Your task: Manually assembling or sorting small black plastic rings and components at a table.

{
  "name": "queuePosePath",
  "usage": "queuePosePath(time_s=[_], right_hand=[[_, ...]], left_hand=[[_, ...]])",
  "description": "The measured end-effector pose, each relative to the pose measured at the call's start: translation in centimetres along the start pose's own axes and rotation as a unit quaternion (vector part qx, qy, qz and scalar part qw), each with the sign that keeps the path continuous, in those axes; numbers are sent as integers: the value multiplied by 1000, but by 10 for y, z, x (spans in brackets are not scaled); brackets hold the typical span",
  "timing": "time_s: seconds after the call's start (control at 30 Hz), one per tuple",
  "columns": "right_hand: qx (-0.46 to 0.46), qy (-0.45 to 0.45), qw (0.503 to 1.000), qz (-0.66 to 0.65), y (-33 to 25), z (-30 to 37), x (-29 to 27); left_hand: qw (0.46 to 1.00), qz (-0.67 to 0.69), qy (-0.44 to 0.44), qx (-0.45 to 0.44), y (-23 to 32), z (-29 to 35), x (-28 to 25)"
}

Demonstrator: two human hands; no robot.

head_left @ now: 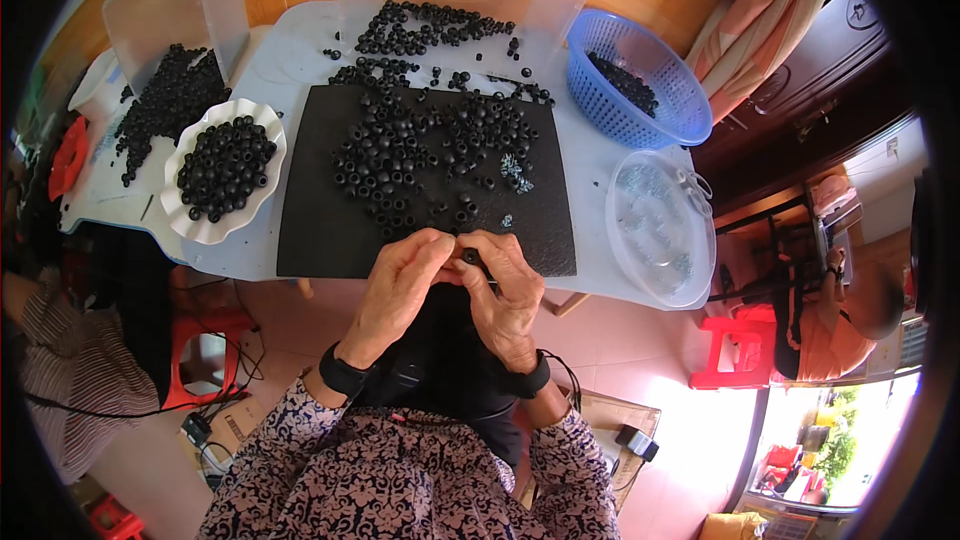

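Note:
Just over the near edge of the black mat, my two hands meet fingertip to fingertip. My right hand pinches a black ring-shaped piece with a hole, between thumb and fingers. Thumb and fingers of my left hand are pressed together right beside it; what they grip, if anything, is hidden. Many loose black pieces with holes lie across the mat beyond my hands. Two small clusters of clear bluish bits rest on the mat's right part.
A white scalloped bowl of black pieces stands left; another black pile lies behind it. At right are a blue basket and a round clear tray. Other people sit left and right, near a red stool.

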State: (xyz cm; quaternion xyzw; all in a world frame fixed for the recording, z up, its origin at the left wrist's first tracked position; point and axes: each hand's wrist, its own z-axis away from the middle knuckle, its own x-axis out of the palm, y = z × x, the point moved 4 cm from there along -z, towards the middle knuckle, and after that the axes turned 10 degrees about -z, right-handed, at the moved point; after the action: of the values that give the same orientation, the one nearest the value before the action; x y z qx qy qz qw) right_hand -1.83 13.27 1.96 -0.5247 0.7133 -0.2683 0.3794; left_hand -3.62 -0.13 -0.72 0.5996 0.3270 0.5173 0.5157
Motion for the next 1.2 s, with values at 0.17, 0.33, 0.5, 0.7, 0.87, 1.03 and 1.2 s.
queuePosePath(time_s=[0.17, 0.33, 0.5, 0.7, 0.87, 1.03, 1.2], right_hand=[[80, -4, 996, 34, -10, -26, -24], [34, 104, 974, 200, 9, -141, -107], [-127, 145, 924, 331, 31, -170, -125], [45, -107, 989, 93, 32, -106, -4], [-41, -210, 944, 250, 31, -102, 18], [-4, -203, 953, 226, 33, -105, 17], [50, -147, 986, 60, 3, -84, 14]], left_hand=[[999, -38, -19, 0, 14, 10, 7], [993, -102, -25, 57, 14, 4, 3], [979, -195, -7, 58, 17, 0, -8], [977, -205, -20, 53, 14, 1, -14], [975, -210, -13, 64, 9, -1, -10], [979, -179, 20, 96, 5, -2, -12], [993, -95, 45, 59, 8, -5, -13]])
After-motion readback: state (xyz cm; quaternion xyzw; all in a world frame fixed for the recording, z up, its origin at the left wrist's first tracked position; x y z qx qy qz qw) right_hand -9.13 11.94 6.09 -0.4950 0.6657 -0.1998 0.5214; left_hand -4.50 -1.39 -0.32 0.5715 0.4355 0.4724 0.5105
